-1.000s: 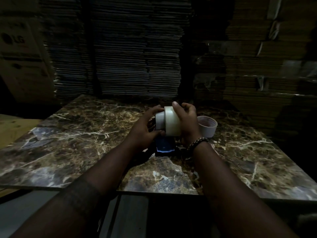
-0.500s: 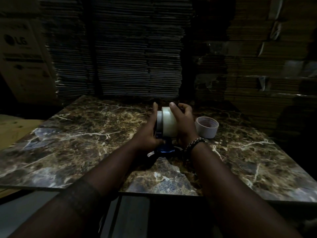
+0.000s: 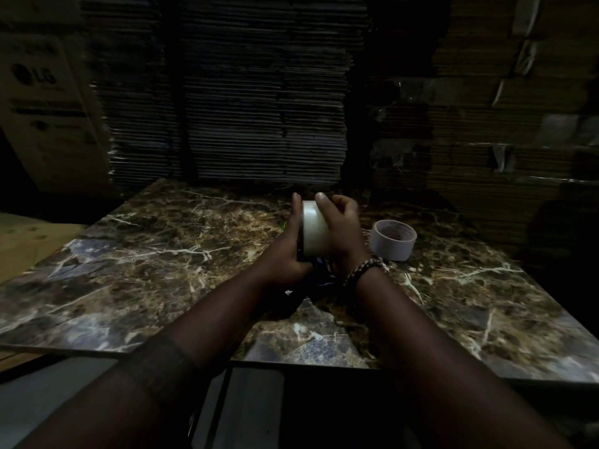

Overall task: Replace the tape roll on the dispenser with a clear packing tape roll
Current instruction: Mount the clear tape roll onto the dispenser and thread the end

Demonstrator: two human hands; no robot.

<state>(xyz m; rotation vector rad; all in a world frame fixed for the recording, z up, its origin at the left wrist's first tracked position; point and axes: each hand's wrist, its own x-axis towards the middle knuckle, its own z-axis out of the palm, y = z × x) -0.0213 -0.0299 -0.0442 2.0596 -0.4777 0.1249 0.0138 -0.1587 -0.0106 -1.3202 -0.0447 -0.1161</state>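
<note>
Flattened cardboard stacks (image 3: 265, 92): fill the dim rear wall. Marble-patterned tabletop (image 3: 146, 264). Clear tape roll (image 3: 313, 230): on edge above tabletop centre, axis left-right, clasped between left hand (image 3: 287, 251) and right hand (image 3: 343, 228). Spent roll (image 3: 393, 239): flat, just right.

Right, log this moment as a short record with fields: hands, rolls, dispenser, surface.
left hand: pressed flat against the left side of the clear tape roll
right hand: fingers wrapped over the clear tape roll
dispenser: blue, mostly hidden under both hands
spare roll: lying flat on the table, right of the hands, untouched
marble table: dim light
seating of roll: cannot tell
</note>
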